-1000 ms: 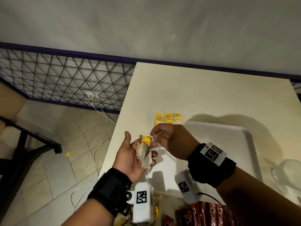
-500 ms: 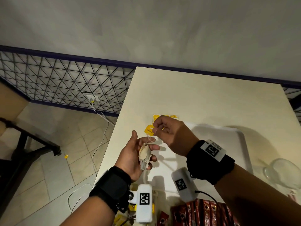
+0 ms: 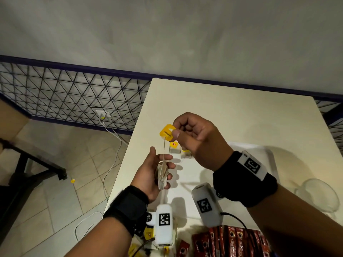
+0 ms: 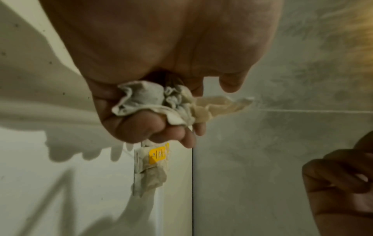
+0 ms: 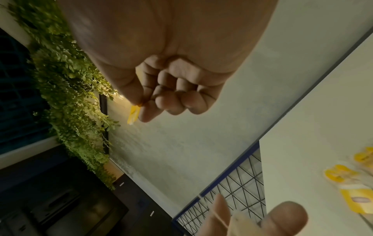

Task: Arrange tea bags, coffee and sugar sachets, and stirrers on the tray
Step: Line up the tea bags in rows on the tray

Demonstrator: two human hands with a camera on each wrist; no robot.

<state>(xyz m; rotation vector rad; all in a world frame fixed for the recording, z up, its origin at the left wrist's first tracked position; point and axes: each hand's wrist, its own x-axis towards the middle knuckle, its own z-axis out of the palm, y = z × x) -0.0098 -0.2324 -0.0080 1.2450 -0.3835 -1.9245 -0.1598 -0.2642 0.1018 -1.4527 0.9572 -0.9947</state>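
Observation:
My left hand (image 3: 156, 173) grips a small bunch of crumpled tea bags (image 3: 163, 175) (image 4: 161, 103) over the near left part of the white tray (image 3: 267, 158). My right hand (image 3: 193, 138) is higher and farther out; thumb and forefinger pinch the yellow tag (image 3: 167, 133) (image 5: 133, 114) of one bag. Its string (image 3: 164, 149) runs taut down to the bunch. More tea bags with yellow tags (image 3: 175, 148) (image 4: 153, 167) lie at the tray's far left corner, partly hidden by my right hand.
Red coffee sachets (image 3: 232, 242) lie at the near table edge, with yellow-tagged bits (image 3: 148, 234) under my left wrist. A clear glass (image 3: 317, 195) stands right of the tray. The table's left edge (image 3: 128, 145) drops to a tiled floor with cables.
My right hand has lifted the yellow tag up and away from the left palm, drawing the string out taut. The left hand keeps holding the bunch.

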